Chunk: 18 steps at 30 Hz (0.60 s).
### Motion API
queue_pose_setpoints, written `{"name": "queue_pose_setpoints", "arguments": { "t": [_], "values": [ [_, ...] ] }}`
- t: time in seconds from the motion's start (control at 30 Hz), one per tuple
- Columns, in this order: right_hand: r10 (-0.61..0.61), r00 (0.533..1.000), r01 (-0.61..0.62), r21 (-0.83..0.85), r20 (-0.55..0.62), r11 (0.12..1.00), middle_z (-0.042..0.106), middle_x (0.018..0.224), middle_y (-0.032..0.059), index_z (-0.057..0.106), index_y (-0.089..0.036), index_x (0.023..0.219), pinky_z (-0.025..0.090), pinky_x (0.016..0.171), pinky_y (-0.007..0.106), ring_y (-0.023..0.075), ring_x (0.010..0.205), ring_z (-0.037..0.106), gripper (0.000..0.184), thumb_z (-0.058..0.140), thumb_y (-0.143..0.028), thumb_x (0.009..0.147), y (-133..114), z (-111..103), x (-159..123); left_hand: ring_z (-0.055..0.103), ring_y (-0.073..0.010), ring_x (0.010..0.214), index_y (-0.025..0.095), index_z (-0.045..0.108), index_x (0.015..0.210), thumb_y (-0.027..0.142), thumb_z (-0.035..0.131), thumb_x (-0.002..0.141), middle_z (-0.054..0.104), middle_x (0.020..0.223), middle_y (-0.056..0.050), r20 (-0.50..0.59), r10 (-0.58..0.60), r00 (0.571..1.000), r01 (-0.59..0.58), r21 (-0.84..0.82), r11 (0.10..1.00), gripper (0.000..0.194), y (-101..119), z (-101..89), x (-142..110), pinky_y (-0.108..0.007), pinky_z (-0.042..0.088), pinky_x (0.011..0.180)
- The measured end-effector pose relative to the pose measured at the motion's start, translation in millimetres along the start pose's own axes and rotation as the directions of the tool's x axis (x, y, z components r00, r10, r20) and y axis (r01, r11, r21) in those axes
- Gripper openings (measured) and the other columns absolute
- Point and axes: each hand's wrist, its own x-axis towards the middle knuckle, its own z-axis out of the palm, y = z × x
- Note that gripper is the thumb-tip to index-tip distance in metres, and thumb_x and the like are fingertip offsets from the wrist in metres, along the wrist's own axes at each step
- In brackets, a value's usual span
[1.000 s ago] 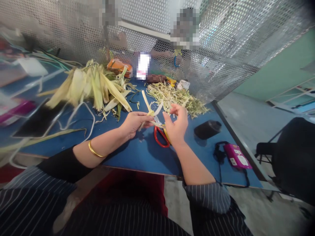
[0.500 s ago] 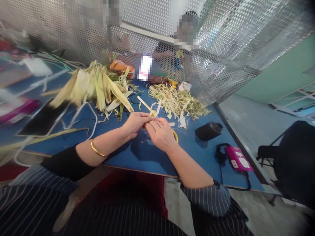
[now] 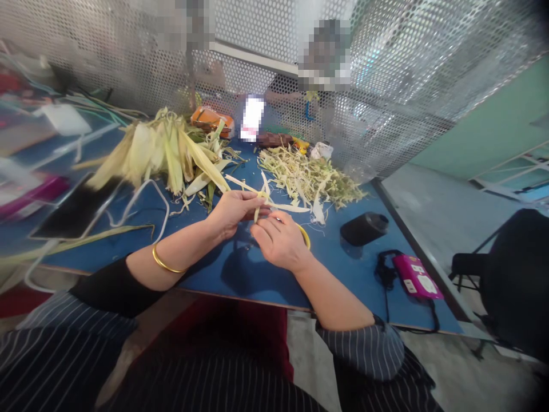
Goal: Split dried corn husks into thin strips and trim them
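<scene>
My left hand (image 3: 232, 210) is closed in a pinch on thin pale corn husk strips (image 3: 278, 206) that fan out above the blue table (image 3: 257, 274). My right hand (image 3: 278, 243) lies just below and to the right of it, knuckles up and fingers curled over the scissors. Only the scissors' yellow handle loop (image 3: 305, 236) shows past the hand; the blades are hidden.
A heap of whole corn husks (image 3: 171, 151) lies at the back left, a pile of shredded strips (image 3: 309, 174) at the back right. A black cylinder (image 3: 363, 228), a pink device with a cable (image 3: 414, 274) and a dark tablet (image 3: 72, 212) lie around. A perforated metal screen (image 3: 386, 86) backs the table.
My right hand let go of the strip, dropped onto the scissors and curled over them. My left hand kept the strips and turned them flatter.
</scene>
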Motion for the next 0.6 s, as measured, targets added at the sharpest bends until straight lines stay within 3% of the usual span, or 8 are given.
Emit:
{"name": "queue_pose_setpoints", "arguments": {
  "t": [0.47, 0.53, 0.6],
  "values": [
    [-0.159, 0.987, 0.156, 0.068, 0.036, 0.985, 0.063, 0.073, 0.0019, 0.059, -0.017, 0.086, 0.039, 0.079, 0.034, 0.0143, 0.068, 0.052, 0.022, 0.039, -0.014, 0.093, -4.9, -0.3, 0.9, 0.066, -0.0114, 0.062, 0.011, 0.066, 0.069, 0.011, 0.065, 0.077, 0.067, 0.064, -0.003, -0.034, -0.039, 0.999, 0.037, -0.035, 0.999, 0.008, 3.8, 1.3, -2.6, -0.023, 0.053, 0.064],
    [-0.11, 0.994, 0.109, 0.104, 0.009, 0.989, 0.065, 0.079, 0.0028, 0.059, -0.017, 0.094, 0.04, 0.081, 0.033, 0.0142, 0.073, 0.055, 0.02, 0.039, -0.014, 0.093, -3.9, -2.2, 1.1, 0.065, -0.0112, 0.06, 0.011, 0.066, 0.071, 0.012, 0.066, 0.077, 0.067, 0.063, -0.003, -0.045, -0.036, 0.998, 0.035, -0.025, 0.999, 0.006, 5.1, 0.3, -1.9, -0.022, 0.052, 0.061],
    [0.042, 0.997, -0.035, 0.09, -0.069, 0.995, 0.067, 0.092, 0.0063, 0.056, -0.015, 0.108, 0.039, 0.087, 0.033, 0.0154, 0.085, 0.058, 0.02, 0.044, -0.017, 0.093, -0.9, -5.1, 1.2, 0.064, -0.0106, 0.057, 0.01, 0.067, 0.073, 0.015, 0.067, 0.077, 0.067, 0.064, -0.003, -0.049, -0.01, 0.999, 0.01, -0.005, 1.0, 0.006, 6.8, -0.8, -1.1, -0.021, 0.051, 0.056]
  ]
}}
